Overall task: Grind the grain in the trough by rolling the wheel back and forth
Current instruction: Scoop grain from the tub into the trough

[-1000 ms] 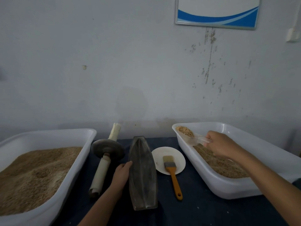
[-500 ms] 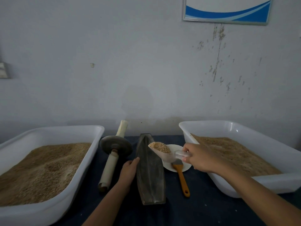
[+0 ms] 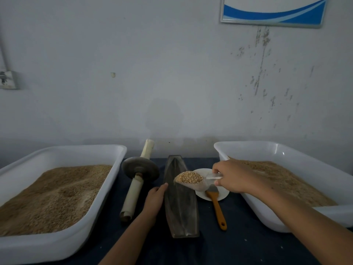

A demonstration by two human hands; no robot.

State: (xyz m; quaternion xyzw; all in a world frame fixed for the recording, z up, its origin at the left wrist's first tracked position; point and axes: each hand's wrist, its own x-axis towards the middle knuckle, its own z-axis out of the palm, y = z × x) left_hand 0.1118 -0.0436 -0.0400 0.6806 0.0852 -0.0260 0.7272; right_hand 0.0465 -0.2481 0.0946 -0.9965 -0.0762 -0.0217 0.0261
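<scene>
Head cam: right hand [image 3: 232,177] grips a clear scoop [image 3: 198,181] of grain [image 3: 189,176] over the trough [image 3: 180,205]; left hand [image 3: 154,199] fingers lie straight against its left wall, wheel [image 3: 140,169] just beside.

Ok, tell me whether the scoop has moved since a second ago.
Yes. The scoop went left, from over the right tub to above the trough.

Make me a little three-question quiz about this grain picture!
1. True or false: the wheel sits in the trough.
2. Which hand holds the scoop? A left B right
3. Fill in: the brush lies partly on the ____.

Key
1. False, it lies beside the trough.
2. B, the right hand; the left hand touches the trough.
3. Plate.
</scene>
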